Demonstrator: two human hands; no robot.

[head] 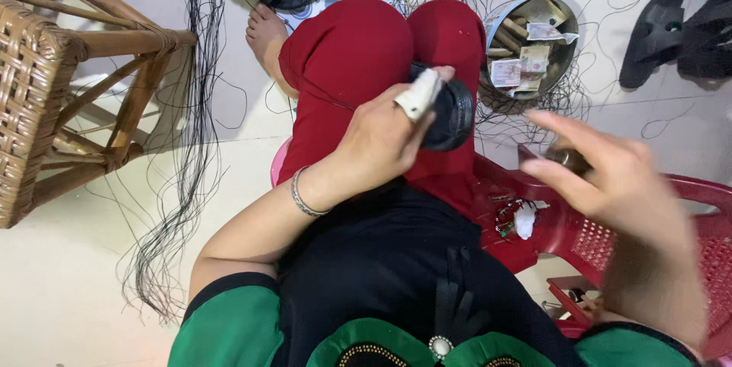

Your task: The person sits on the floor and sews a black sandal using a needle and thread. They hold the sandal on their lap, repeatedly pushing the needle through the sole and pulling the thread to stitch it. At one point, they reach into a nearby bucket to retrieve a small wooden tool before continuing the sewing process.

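My left hand [385, 134] grips a black, rounded piece [450, 115] over my red-trousered knees [358, 54]. Its forefinger wears a white wrap [418, 96], and a silver bangle [303, 195] circles the wrist. My right hand [610, 176] is blurred, raised at the right with fingers spread toward the black piece; a small dark object [568, 157] shows behind the fingers, and whether the hand holds it I cannot tell.
A metal bowl [566, 54] with paper notes and sticks stands on the floor beyond my knees. A red plastic basket [686, 237] lies at right, small bits on its rim. A rattan stool [69, 85] stands left, black strands [191, 146] hanging beside it. Dark sandals [671, 31] far right.
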